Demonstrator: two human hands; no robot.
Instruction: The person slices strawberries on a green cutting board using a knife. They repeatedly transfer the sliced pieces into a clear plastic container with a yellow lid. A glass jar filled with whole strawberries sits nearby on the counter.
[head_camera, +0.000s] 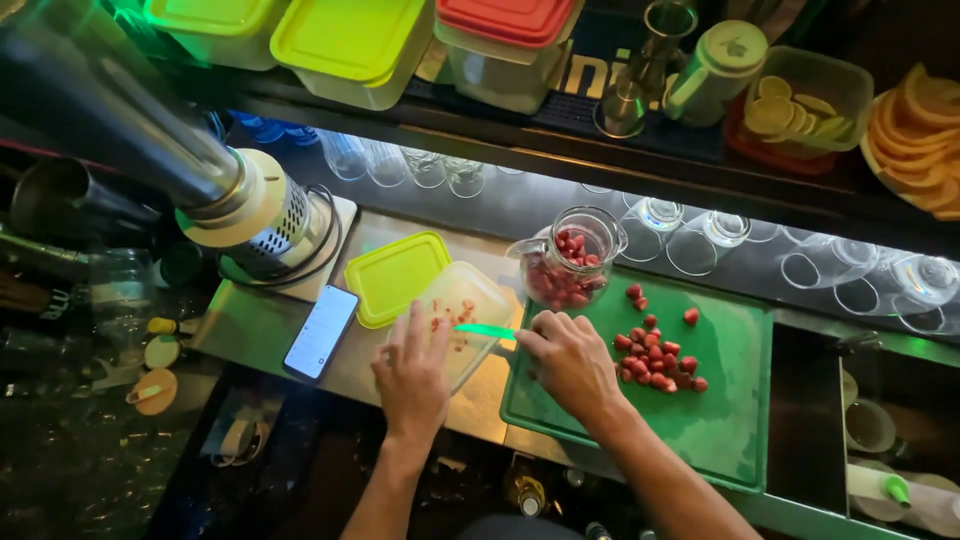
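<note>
The left hand (412, 372) steadies the clear tub (462, 318) at the green cutting board's (740, 420) left edge, fingers spread on it, while the right hand (572, 360) grips a green knife (484, 330) over it (strawberry pieces (655, 365) lie just beside), seemingly to catch scraps.

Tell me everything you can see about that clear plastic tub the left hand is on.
The clear plastic tub is a shallow, rounded-rectangle container of translucent plastic, open, tilted on the steel counter with one edge against the green cutting board. A few red fruit scraps cling inside. Its yellow-green lid lies beside it, partly under its rim. The left hand rests on its near side, and the right hand holds a green-bladed knife over it.
</note>
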